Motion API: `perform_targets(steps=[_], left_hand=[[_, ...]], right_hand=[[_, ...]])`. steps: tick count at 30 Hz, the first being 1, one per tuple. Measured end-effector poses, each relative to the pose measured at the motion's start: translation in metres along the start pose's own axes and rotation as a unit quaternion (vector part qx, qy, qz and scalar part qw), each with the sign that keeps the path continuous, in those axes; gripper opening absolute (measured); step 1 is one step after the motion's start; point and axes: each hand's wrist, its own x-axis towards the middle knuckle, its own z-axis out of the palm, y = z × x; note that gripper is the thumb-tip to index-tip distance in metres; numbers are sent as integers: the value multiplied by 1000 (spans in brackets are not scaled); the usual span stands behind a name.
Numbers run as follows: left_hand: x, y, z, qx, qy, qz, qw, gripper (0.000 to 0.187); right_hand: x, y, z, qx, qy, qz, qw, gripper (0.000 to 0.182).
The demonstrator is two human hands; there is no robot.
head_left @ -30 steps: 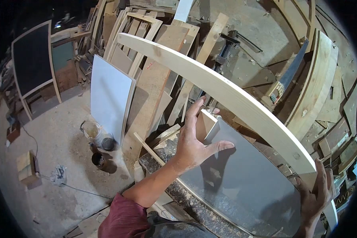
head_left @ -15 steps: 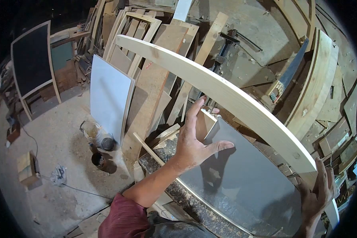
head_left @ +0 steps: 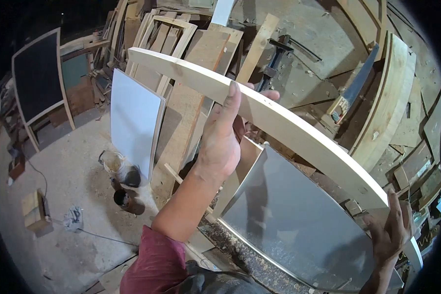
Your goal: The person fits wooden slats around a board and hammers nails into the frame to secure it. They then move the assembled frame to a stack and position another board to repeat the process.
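Observation:
A long, pale, curved wooden board (head_left: 289, 125) stretches from the upper left to the lower right. My left hand (head_left: 225, 130) grips it left of its middle, with the thumb on the near face and fingers behind the board. At the right end, my right hand (head_left: 392, 228) is closed round the same board, its fingertips near the upper edge. Below the board lies a grey panel (head_left: 299, 210) with a thin curved front edge. A short light wooden piece (head_left: 240, 174) stands at the panel's left end.
A handsaw (head_left: 360, 81) and a thick curved timber (head_left: 389, 103) lie at the upper right. A white panel (head_left: 134, 120) leans against boards at left. On the floor are a bucket (head_left: 112, 161), a dark can (head_left: 122, 197) and a wooden block (head_left: 34, 210). A clamp (head_left: 274, 61) lies behind.
My left hand, open below the board before, has moved up and taken hold of it. The board's left end has shifted slightly left and down. More of the short wooden piece shows.

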Motion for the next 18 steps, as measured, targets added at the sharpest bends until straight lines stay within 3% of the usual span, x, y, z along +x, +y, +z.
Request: perform_targets(steps=[2, 4, 5, 6, 7, 8, 9, 10, 11, 12, 13, 15, 16, 17, 18], left_hand=[[2, -5, -3, 60, 13, -3, 998, 52], [2, -18, -18, 106, 137, 16, 985, 46], [2, -20, -16, 99, 154, 6, 983, 46], [3, -21, -16, 88, 164, -12, 982, 47], [15, -35, -37, 61, 185, 23, 981, 50], [16, -32, -38, 110, 195, -17, 974, 55], [18, -35, -49, 191, 153, 4, 969, 62], [27, -37, -81, 136, 163, -23, 977, 63], [20, -35, -59, 197, 173, -9, 965, 58], [36, -37, -111, 366, 105, 13, 925, 54], [30, -33, -90, 451, 103, 42, 886, 54], [61, -45, -156, 425, -58, 213, 878, 55], [59, -48, -122, 412, -74, 206, 885, 55], [47, -38, -72, 242, 37, 103, 964, 57], [41, -31, -43, 63, 149, -8, 987, 59]], right_hand=[[2, 0, -1, 22, 1, 2, 1000, 65], [3, -4, -1, -4, -7, 10, 1000, 63], [4, -4, -3, -32, -16, 12, 999, 61], [9, -4, -1, -19, 22, 9, 1000, 55], [11, -2, -5, -20, 10, 13, 1000, 55], [13, 1, -1, -4, 46, -11, 999, 54], [9, 4, -4, -14, 15, -7, 1000, 55], [3, 15, 3, 7, 30, -28, 999, 53], [3, 16, -1, 5, 13, -24, 1000, 47], [0, 14, 0, 25, 13, -11, 1000, 44], [-2, 15, 4, 22, 55, -15, 998, 44], [0, 20, 5, 22, 84, -21, 996, 45], [1, 20, 3, 22, 74, -20, 997, 45], [0, 20, 3, 12, 84, -17, 996, 45], [1, 21, 5, 3, 84, -10, 996, 45]])
